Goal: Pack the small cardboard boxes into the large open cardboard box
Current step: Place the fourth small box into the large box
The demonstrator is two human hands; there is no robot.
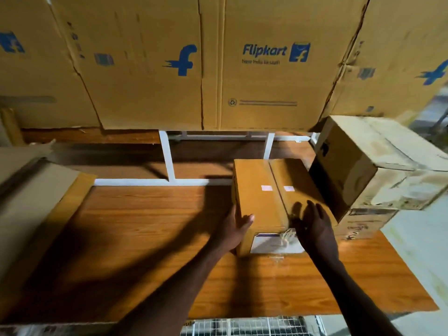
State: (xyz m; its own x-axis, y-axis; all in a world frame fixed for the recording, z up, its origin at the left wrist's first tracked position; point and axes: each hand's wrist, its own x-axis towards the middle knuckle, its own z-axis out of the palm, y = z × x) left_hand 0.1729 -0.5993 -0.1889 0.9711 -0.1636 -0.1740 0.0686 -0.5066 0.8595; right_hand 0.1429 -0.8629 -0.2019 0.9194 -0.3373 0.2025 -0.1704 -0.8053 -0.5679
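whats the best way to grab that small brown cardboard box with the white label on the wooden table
Grip the small brown taped cardboard box by its two long side walls, one hand from each side. It lies flat on the wooden table, and a bigger pale worn cardboard box crowds its far right corner, so come in near the labelled front end. The left hand already holds the left wall; the right hand is open by the right edge.

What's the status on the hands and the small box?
Left hand gripping small box. Right hand open, hovering at its right side. Pale box close beside it.
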